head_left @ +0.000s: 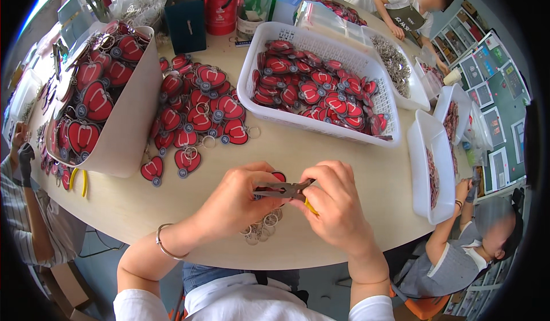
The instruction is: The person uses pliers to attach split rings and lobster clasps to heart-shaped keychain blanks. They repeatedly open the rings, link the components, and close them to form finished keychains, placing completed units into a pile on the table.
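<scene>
Close to the table's near edge, my right hand (337, 203) is closed round a pair of pliers (291, 191) with yellow handles, jaws pointing left. My left hand (234, 199) pinches a red key tag (279, 176) at the plier jaws; most of the tag is hidden behind the fingers and the tool. Whether the jaws grip a ring cannot be made out. Just below my hands lies a small heap of metal key rings (262, 228). Beyond my left hand a loose pile of red heart-like key tags (197, 106) spreads over the table, some with rings attached.
A white basket (312, 124) of red tags stands ahead, a tall bin (127, 112) of them at left. Yellow-handled pliers (79, 182) lie by the bin. White trays (420, 172) line the right. A red tool cup (220, 16) stands behind. Other people work around the table.
</scene>
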A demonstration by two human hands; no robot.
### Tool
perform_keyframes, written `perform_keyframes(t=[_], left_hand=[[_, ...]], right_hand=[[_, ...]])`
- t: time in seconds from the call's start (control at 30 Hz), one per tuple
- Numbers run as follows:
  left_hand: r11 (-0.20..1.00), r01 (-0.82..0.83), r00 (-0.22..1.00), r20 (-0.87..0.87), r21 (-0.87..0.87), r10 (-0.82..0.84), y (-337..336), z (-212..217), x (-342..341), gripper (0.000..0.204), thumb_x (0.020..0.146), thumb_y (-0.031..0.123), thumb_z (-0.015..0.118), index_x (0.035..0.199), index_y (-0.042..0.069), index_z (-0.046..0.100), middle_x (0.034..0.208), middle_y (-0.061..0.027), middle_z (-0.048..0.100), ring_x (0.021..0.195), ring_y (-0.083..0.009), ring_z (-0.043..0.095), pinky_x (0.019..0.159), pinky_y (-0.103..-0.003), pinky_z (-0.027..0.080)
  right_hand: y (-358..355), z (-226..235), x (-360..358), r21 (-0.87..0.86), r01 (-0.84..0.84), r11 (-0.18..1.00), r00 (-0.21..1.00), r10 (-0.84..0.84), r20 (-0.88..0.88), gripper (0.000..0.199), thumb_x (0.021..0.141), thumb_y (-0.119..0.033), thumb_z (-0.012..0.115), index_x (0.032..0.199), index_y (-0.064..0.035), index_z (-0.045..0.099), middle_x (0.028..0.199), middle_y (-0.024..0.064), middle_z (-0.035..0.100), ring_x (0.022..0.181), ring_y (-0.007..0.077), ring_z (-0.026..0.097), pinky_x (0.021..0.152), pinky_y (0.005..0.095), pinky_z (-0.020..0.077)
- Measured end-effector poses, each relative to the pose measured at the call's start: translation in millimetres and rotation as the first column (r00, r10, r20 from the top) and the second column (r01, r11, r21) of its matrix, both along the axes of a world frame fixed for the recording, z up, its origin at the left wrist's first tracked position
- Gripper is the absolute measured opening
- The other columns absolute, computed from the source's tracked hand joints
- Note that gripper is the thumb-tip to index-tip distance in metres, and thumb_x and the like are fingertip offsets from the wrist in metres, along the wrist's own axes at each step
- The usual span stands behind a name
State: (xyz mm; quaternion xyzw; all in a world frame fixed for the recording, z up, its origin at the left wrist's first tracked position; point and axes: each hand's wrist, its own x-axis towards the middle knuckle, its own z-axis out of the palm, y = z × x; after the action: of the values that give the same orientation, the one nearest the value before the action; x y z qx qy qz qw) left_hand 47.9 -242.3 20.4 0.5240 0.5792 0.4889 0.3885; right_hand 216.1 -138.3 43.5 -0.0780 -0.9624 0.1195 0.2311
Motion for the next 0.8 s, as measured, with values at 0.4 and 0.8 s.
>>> perform_keyframes(t=[0.4,0.8], left_hand=[[0.998,-0.059,0.931,0.360,-0.023,0.064,-3,-5,0,0.012,0.084,0.004,0.066,0.090,-0.007,0.065,0.087,-0.0068,0.060,0.068,-0.0109,0.058,0.061,-0.025,0.048],[0.973,-0.200,0.850,0.515,0.117,0.113,-6,-5,14,0.035,0.085,-0.005,0.063,0.117,-0.001,0.051,0.089,-0.0055,0.060,0.083,-0.0094,0.060,0.069,-0.022,0.051]], right_hand=[[-10,-6,-7,-0.224,0.125,0.967,0.971,-0.165,-0.171,0.018,0.070,-0.005,0.075,0.075,-0.0008,0.057,0.096,0.0090,0.054,0.089,0.0265,0.053,0.077,0.0386,0.0416],[-8,-17,-5,-0.836,-0.019,0.548,0.939,-0.278,-0.204,0.014,0.086,-0.012,0.067,0.087,-0.0002,0.060,0.100,0.0062,0.052,0.090,0.0146,0.053,0.077,0.0275,0.0428]])
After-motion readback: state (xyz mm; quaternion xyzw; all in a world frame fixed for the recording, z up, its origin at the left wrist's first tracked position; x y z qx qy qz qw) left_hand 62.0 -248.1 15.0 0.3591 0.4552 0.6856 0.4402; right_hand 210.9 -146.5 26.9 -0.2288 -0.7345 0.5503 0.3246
